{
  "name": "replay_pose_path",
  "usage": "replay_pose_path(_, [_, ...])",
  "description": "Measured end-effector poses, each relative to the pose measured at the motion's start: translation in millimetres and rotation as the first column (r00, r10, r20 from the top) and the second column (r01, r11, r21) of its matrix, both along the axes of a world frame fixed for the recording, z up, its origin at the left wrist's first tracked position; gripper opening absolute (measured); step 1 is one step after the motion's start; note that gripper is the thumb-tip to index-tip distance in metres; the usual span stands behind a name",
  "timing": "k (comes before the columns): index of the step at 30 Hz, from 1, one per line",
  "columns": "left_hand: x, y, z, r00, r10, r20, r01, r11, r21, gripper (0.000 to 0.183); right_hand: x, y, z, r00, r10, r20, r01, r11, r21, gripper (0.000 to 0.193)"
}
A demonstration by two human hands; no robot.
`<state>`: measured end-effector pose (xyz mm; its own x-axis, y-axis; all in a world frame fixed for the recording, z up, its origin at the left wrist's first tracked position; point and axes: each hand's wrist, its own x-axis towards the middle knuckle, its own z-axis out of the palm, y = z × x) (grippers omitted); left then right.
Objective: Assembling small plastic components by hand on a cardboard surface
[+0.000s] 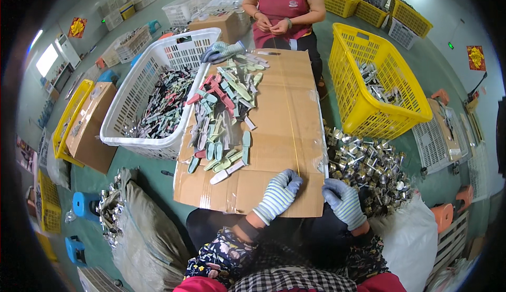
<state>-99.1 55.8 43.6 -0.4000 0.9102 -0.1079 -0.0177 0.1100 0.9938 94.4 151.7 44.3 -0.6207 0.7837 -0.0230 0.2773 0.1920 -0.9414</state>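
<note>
My left hand [278,196], in a striped grey-tipped glove, rests over the near part of a cardboard sheet [274,134]. Its fingers are pinched together at the near end of a thin yellowish thread [291,118], which runs lengthwise across the board towards the far edge. At the board's near right corner is my gloved right hand [345,203], its fingers curled together; what they hold, if anything, is hidden. Left of the thread lies a heap of pastel plastic clothespins [224,107] in green, grey, white and pink. An empty glove [222,51] lies at the board's far left corner.
A white basket [110,129] of clothespins stands left of the board, a yellow crate [377,110] with metal parts at right. Shiny metal pieces [369,165] are heaped below it. Sacks [145,234] flank me. Across the board sits a co-worker [284,7], hands together.
</note>
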Motion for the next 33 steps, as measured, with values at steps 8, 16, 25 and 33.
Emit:
replay_pose_path(8, [-1.6, 6.4, -4.1, 1.000, 0.004, 0.024, -0.005, 0.999, 0.045, 0.017, -1.5, 9.2, -8.2, 1.000, -0.020, 0.004, 0.020, 1.000, 0.000, 0.031])
replay_pose_path(16, [-2.6, 2.6, -7.5, 0.977, 0.047, -0.208, -0.019, 0.991, 0.132, 0.017, -5.3, 1.7, 22.6, 0.991, -0.014, 0.134, -0.027, 0.954, 0.298, 0.022])
replay_pose_path(25, [1.0, -9.7, -12.8, 0.975, 0.017, -0.220, 0.007, 0.994, 0.108, 0.019, -10.1, -9.0, 18.7, 0.964, -0.135, 0.230, 0.080, 0.968, 0.237, 0.018])
replay_pose_path(33, [-7.5, 1.7, -2.9, 0.980, 0.027, -0.197, 0.001, 0.990, 0.138, 0.011, -26.2, 5.9, 18.6, 0.943, -0.136, 0.304, 0.072, 0.975, 0.212, 0.018])
